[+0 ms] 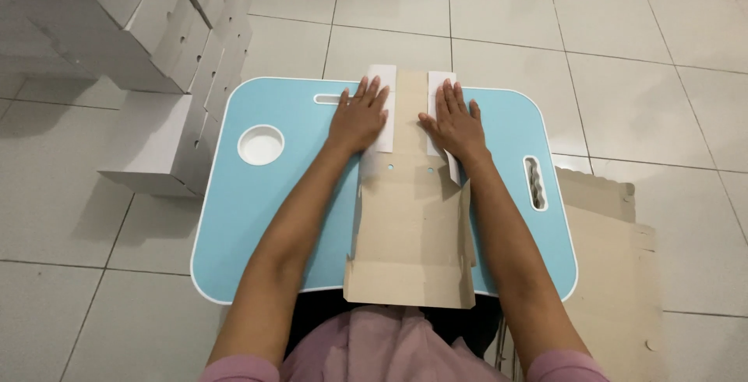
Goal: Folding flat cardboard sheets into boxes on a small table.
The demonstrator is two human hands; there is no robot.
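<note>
Under both palms: flat carton blank [409,226], brown matt cardboard, slightly rough face, folded side flaps showing white coated paper, smooth. Left hand [358,117] and right hand [456,126] bare skin, pressed flat on those white flaps. Beneath the blank: lap table [273,210], light-blue plastic, smooth, low sheen, white rim, white plastic cup recess left of the left hand. Right of the right forearm: stack of brown carton blanks [615,273], matt, raw cut edges. Far left of the hands: folded white boxes [156,31], matt paperboard. Floor tiles [592,23] glossy ceramic, lamp glare. Pink cloth sleeves, soft matt.
</note>
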